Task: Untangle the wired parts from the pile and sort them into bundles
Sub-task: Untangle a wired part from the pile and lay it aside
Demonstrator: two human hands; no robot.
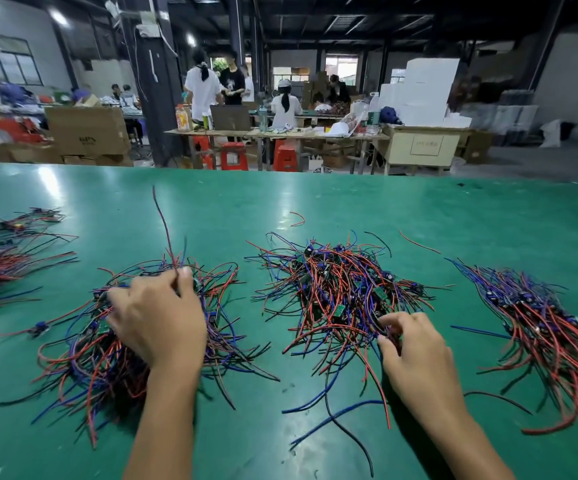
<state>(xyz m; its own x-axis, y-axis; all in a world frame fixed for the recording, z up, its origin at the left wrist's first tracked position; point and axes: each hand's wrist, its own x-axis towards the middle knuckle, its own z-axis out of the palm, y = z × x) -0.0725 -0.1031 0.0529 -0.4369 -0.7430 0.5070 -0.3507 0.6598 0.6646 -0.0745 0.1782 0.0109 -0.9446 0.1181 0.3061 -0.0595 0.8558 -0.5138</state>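
A green table (315, 195) carries four heaps of red, blue and black wired parts. The left hand (157, 320) grips a bunch from the left-centre heap (100, 358); the right hand (415, 351) pinches wires at the centre pile (336, 289). Sorted bundles lie at the right edge (540, 327) and left edge (7, 258).

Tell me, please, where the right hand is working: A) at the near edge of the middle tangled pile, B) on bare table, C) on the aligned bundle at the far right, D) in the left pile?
A: the right hand pinches wires at the near right edge of the middle pile, apart from the far-right bundle.
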